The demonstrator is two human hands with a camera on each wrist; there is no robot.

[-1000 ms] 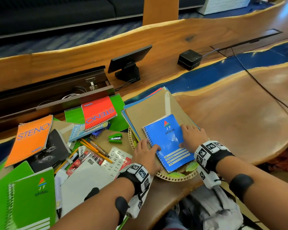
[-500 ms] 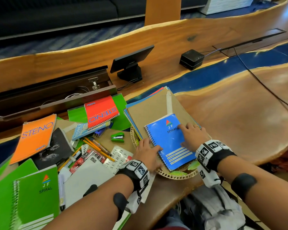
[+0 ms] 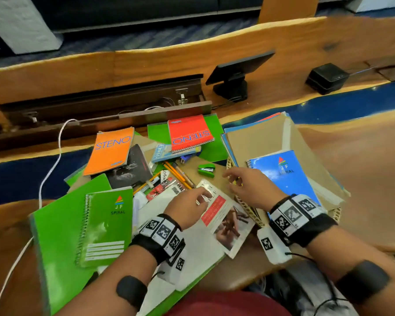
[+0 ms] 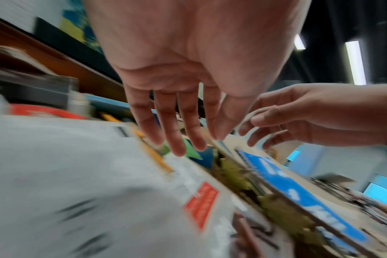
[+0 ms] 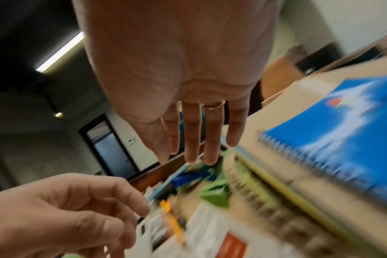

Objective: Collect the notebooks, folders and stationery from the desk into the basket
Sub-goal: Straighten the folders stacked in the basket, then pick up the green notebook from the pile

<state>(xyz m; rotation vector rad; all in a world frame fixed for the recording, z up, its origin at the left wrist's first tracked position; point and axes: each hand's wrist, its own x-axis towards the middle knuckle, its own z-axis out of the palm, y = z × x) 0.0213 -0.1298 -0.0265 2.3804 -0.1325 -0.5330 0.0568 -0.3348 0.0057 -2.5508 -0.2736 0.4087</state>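
Observation:
A blue spiral notebook (image 3: 283, 176) lies on brown folders (image 3: 260, 142) stacked in the wicker basket (image 3: 249, 208) at the right. My left hand (image 3: 192, 206) hovers open over a white booklet with a red label (image 3: 224, 215), holding nothing. My right hand (image 3: 244, 185) hangs open just left of the basket, fingers spread, empty. Both wrist views are blurred; the left hand (image 4: 183, 132) and the right hand (image 5: 199, 148) show straight fingers. A green stapler (image 3: 206, 169), pencils (image 3: 176, 174), orange steno pad (image 3: 111, 149), red steno pad (image 3: 188, 133) and green spiral notebook (image 3: 105, 226) lie on the desk.
A small black monitor (image 3: 237, 71) and a black box (image 3: 326, 77) stand at the back. A white cable (image 3: 53, 160) runs down the left. An open cable trough (image 3: 100, 106) lies behind the pile. The desk's front edge is close to my body.
Both hands have let go of the blue notebook, which stays in the basket, and moved left over the pile. My head turned left.

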